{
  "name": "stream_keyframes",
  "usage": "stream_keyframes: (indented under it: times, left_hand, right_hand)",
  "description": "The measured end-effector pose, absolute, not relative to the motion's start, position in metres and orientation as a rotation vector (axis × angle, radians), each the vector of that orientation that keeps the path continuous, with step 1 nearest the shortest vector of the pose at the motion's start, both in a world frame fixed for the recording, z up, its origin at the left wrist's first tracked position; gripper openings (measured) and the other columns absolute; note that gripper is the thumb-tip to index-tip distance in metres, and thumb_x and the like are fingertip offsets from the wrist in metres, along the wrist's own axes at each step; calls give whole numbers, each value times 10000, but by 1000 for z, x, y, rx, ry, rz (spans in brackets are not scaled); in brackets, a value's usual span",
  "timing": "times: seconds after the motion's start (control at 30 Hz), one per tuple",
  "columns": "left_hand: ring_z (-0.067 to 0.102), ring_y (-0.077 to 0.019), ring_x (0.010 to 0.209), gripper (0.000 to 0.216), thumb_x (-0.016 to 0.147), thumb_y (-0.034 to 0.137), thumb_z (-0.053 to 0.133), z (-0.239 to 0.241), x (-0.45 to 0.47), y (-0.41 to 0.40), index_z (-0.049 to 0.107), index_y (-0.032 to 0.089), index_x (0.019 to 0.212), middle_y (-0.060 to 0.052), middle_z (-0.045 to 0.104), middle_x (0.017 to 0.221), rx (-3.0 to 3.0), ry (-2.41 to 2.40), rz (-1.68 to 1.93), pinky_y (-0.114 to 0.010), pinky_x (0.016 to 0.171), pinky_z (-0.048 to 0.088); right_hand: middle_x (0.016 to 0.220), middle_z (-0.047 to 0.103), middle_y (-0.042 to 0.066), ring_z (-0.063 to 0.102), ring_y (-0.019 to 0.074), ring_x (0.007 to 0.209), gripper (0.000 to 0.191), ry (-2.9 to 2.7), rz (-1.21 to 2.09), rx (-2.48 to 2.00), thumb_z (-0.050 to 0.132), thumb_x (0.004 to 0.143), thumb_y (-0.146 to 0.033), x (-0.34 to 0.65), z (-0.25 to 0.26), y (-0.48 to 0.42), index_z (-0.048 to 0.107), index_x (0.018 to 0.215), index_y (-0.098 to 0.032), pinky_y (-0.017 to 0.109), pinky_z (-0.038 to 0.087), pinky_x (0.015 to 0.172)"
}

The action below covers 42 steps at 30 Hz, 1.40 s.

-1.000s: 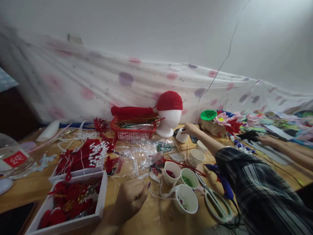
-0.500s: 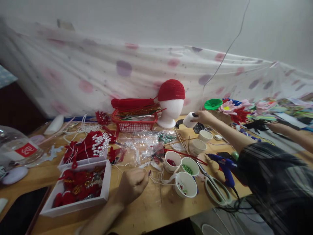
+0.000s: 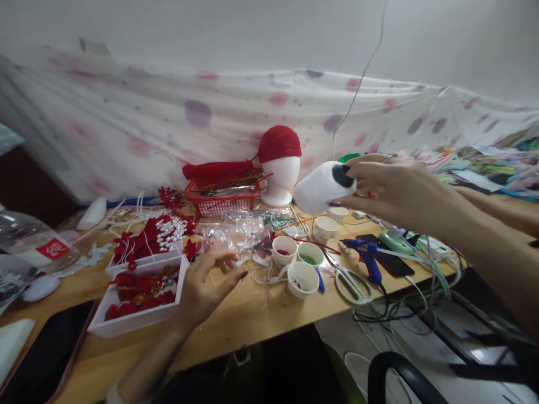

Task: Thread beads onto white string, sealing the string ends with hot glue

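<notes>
In my right hand [image 3: 391, 188], raised over the right side of the table, is a cone of white thread [image 3: 315, 191] with a black end. My fingers and thumb grip it at that end. It tilts down to the left and partly covers the paper cups behind it. My left hand [image 3: 206, 283] hovers at the front, right of a white box [image 3: 138, 322] of red and gold ornaments. Its thumb stands apart from its loosely curled fingers, and nothing shows between them. Nearby are white paper cups [image 3: 304, 292], some holding red or green beads.
A white foam head [image 3: 281, 174] in a red cap stands behind a red basket [image 3: 223, 209]. Scissors [image 3: 353, 289], a blue glue gun [image 3: 367, 258] and a phone [image 3: 391, 258] lie on the right. Another person's arm [image 3: 501, 207] reaches in there. Cables hang past the table edge.
My right hand has come nearer with the thread cone, from the back of the table. My left hand has opened from a fist and shifted left. The view has turned slightly right.
</notes>
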<state>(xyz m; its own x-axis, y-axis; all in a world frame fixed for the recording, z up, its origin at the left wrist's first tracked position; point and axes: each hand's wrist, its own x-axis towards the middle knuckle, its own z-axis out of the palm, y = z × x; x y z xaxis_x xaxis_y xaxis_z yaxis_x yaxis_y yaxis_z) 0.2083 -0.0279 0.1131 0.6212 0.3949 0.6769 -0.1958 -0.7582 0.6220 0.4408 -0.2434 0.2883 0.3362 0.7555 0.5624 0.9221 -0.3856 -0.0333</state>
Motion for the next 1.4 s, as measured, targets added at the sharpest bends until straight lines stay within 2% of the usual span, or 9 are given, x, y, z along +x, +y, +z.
stream_keyframes:
  times: [0.23, 0.47, 0.63, 0.8, 0.9, 1.0, 1.13, 1.3, 1.4]
  left_hand:
    - [432, -283, 1390, 896, 683, 365, 859, 138, 161, -31, 409, 328, 1457, -77, 530, 1465, 1923, 159, 984, -485, 1182, 311]
    - [691, -212, 952, 63, 793, 235, 757, 125, 149, -30, 768, 215, 851, -43, 774, 944, 1823, 345, 1149, -371, 937, 527]
    - [610, -103, 621, 186, 889, 371, 652, 117, 150, -24, 681, 194, 940, -81, 743, 1071, 1645, 286, 1056, -249, 570, 519]
    - [604, -187, 935, 828, 523, 374, 938, 117, 145, -33, 625, 283, 1284, -114, 600, 1357, 1786, 35, 815, -308, 794, 518]
    - [589, -242, 1045, 524, 497, 273, 953, 119, 146, -42, 787, 265, 994, -90, 663, 1272, 1774, 42, 811, -358, 921, 481]
    - [625, -156, 782, 151, 651, 314, 874, 120, 151, -40, 783, 209, 710, -67, 754, 882, 1424, 206, 876, -263, 730, 523]
    - [378, -15, 416, 268, 716, 441, 806, 115, 157, -23, 707, 197, 759, 35, 656, 662, 1165, 324, 896, -118, 375, 312]
    - [370, -25, 333, 327, 637, 360, 875, 107, 150, -28, 640, 135, 667, 47, 558, 501, 1119, 402, 697, -125, 298, 293]
    - [410, -65, 296, 296, 585, 275, 909, 113, 127, -32, 676, 110, 661, 21, 562, 444, 1126, 416, 626, -159, 250, 302]
  right_hand:
    - [1309, 597, 134, 687, 272, 947, 201, -1890, -271, -1888, 713, 835, -228, 328, 211, -189, 659, 1023, -182, 394, 545, 777]
    - [1309, 569, 91, 654, 261, 1061, 146, -1913, 20, -1724, 720, 854, -265, 319, 176, -171, 650, 973, -215, 426, 528, 900]
    - [1306, 593, 36, 634, 230, 1091, 177, -1910, 320, -1666, 738, 832, -378, 329, 178, -187, 684, 947, -254, 357, 550, 869]
    - [1297, 622, 48, 634, 240, 1077, 229, -1834, 389, -1700, 755, 802, -428, 324, 183, -198, 696, 908, -233, 340, 544, 852]
    - [1266, 627, 72, 639, 234, 1044, 266, -1817, 454, -1691, 778, 781, -417, 321, 182, -198, 685, 915, -207, 320, 550, 814]
    - [1264, 615, 80, 620, 236, 1082, 254, -1821, 543, -1614, 791, 774, -386, 324, 179, -197, 687, 911, -199, 344, 536, 885]
    - [1269, 613, 68, 610, 243, 1135, 283, -1633, 766, -1317, 860, 691, -360, 336, 173, -195, 672, 836, -205, 355, 537, 915]
    - [963, 648, -1, 637, 156, 796, 312, -1165, 507, -1097, 794, 741, -478, 342, 167, -180, 615, 847, -245, 315, 568, 706]
    - [1111, 594, 36, 613, 166, 858, 254, -1147, 315, -1223, 790, 756, -382, 343, 169, -174, 608, 836, -223, 336, 567, 737]
